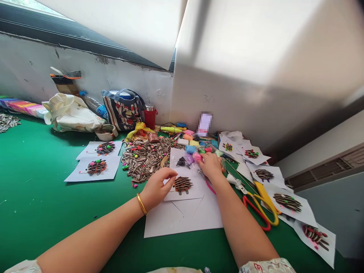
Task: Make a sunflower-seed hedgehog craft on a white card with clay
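My left hand [157, 187], with a gold bangle at the wrist, has its fingers pinched together on the left edge of a white paper card [193, 189]. On that card is a hedgehog shape made of striped sunflower seeds [182, 184]. My right hand [211, 165] reaches past the card into a bag of coloured clay lumps [196, 153], with its fingers curled on a pink lump [197, 157]. A larger white sheet [184, 216] lies under the card on the green table [42, 197].
A heap of sunflower seeds [146, 157] lies just beyond the card. Two finished hedgehog cards [96, 167] lie to the left, several more [287, 203] to the right. Red and yellow scissors [263, 210] sit by my right forearm. Bags [123, 110] and a red flask [149, 116] stand along the wall.
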A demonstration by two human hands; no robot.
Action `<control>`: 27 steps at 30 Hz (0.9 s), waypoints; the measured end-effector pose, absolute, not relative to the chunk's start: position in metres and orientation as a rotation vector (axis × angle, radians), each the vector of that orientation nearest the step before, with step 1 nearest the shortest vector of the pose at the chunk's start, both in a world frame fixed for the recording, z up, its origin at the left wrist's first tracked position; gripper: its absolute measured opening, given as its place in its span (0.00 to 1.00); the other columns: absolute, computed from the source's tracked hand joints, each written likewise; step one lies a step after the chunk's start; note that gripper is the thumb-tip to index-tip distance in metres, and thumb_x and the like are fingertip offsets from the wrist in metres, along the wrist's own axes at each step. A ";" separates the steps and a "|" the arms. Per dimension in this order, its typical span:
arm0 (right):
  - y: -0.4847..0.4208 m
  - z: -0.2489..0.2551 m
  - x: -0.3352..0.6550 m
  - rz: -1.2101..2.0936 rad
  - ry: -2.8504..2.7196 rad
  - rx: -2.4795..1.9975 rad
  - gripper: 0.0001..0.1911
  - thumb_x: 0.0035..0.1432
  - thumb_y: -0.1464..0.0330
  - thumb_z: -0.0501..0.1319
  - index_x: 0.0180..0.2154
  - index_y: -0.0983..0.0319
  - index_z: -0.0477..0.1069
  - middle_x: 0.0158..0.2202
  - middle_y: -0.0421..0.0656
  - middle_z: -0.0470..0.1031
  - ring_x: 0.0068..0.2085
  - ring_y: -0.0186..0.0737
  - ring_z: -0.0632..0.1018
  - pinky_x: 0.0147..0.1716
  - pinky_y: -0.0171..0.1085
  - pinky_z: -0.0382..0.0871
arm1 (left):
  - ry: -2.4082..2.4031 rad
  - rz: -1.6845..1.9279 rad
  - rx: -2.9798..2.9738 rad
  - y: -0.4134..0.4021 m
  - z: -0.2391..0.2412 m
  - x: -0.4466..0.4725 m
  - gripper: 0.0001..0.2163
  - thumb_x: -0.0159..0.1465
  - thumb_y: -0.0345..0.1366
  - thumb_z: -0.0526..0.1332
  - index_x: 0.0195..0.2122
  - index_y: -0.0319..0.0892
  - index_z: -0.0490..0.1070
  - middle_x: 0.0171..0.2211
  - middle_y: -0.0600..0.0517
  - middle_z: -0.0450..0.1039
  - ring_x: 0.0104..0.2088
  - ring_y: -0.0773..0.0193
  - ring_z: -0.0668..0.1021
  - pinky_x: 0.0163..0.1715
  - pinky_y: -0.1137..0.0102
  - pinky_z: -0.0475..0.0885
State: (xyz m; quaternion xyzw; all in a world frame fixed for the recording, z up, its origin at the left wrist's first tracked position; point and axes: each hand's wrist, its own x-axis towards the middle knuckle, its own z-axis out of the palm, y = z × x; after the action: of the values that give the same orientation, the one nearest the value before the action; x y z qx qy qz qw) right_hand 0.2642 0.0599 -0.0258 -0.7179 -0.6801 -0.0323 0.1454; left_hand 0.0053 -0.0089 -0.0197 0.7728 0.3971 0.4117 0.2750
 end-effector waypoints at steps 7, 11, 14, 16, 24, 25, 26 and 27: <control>0.011 -0.001 0.250 -0.045 -1.846 -1.543 0.12 0.60 0.67 0.56 0.45 0.61 0.70 0.53 0.48 0.72 0.53 0.45 0.70 0.53 0.43 0.62 | 0.993 1.177 2.016 -0.012 -0.011 0.005 0.07 0.66 0.35 0.56 0.43 0.44 0.72 0.40 0.49 0.73 0.41 0.63 0.75 0.44 0.66 0.73; -0.030 0.003 0.222 0.169 -1.907 -1.332 0.18 0.58 0.69 0.57 0.51 0.60 0.66 0.48 0.47 0.74 0.49 0.43 0.74 0.51 0.41 0.67 | 0.864 1.245 1.986 -0.018 -0.006 0.005 0.08 0.66 0.35 0.58 0.45 0.45 0.72 0.42 0.48 0.71 0.42 0.63 0.75 0.42 0.67 0.74; -0.044 -0.001 0.206 0.221 -1.964 -1.218 0.21 0.58 0.72 0.56 0.53 0.58 0.65 0.49 0.47 0.72 0.51 0.45 0.72 0.52 0.45 0.67 | 0.827 1.265 2.014 -0.020 -0.006 0.006 0.07 0.66 0.34 0.59 0.44 0.45 0.73 0.41 0.49 0.72 0.42 0.63 0.75 0.44 0.65 0.73; -0.046 -0.004 0.202 0.230 -1.958 -1.153 0.20 0.58 0.74 0.56 0.52 0.58 0.67 0.48 0.47 0.71 0.51 0.46 0.72 0.51 0.46 0.68 | 0.851 1.262 2.022 -0.020 -0.006 0.008 0.07 0.66 0.33 0.59 0.43 0.45 0.73 0.40 0.49 0.73 0.42 0.63 0.75 0.44 0.65 0.73; -0.043 -0.009 0.201 0.337 -1.980 -1.101 0.13 0.62 0.72 0.54 0.48 0.59 0.68 0.46 0.48 0.70 0.47 0.45 0.72 0.47 0.45 0.69 | 0.943 1.189 2.069 -0.015 -0.011 0.007 0.11 0.64 0.33 0.62 0.47 0.47 0.75 0.41 0.50 0.76 0.42 0.64 0.77 0.44 0.67 0.74; -0.043 -0.009 0.200 0.332 -1.988 -1.104 0.13 0.62 0.72 0.54 0.48 0.59 0.68 0.45 0.48 0.70 0.46 0.45 0.72 0.46 0.45 0.70 | 0.943 1.191 2.100 -0.015 -0.012 0.006 0.10 0.64 0.34 0.63 0.47 0.47 0.75 0.41 0.50 0.76 0.42 0.63 0.77 0.44 0.67 0.74; -0.044 -0.009 0.200 0.327 -2.001 -1.106 0.12 0.62 0.71 0.53 0.47 0.60 0.68 0.44 0.48 0.70 0.45 0.45 0.72 0.45 0.44 0.70 | 0.943 1.194 2.135 -0.015 -0.012 0.006 0.10 0.63 0.35 0.63 0.46 0.47 0.76 0.41 0.50 0.76 0.42 0.63 0.77 0.44 0.67 0.74; -0.044 -0.009 0.200 0.323 -2.017 -1.109 0.11 0.63 0.71 0.53 0.46 0.60 0.68 0.43 0.48 0.71 0.44 0.44 0.72 0.44 0.44 0.70 | 0.944 1.195 2.174 -0.016 -0.012 0.006 0.10 0.63 0.36 0.64 0.46 0.47 0.76 0.41 0.50 0.76 0.41 0.63 0.77 0.44 0.67 0.74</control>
State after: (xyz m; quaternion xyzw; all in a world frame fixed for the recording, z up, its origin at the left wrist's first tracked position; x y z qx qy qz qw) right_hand 0.2003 -0.0444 -0.0087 -0.4378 -0.7963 0.1277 0.3974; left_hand 0.0059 -0.0162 -0.0123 0.7948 0.3451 0.4370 0.2413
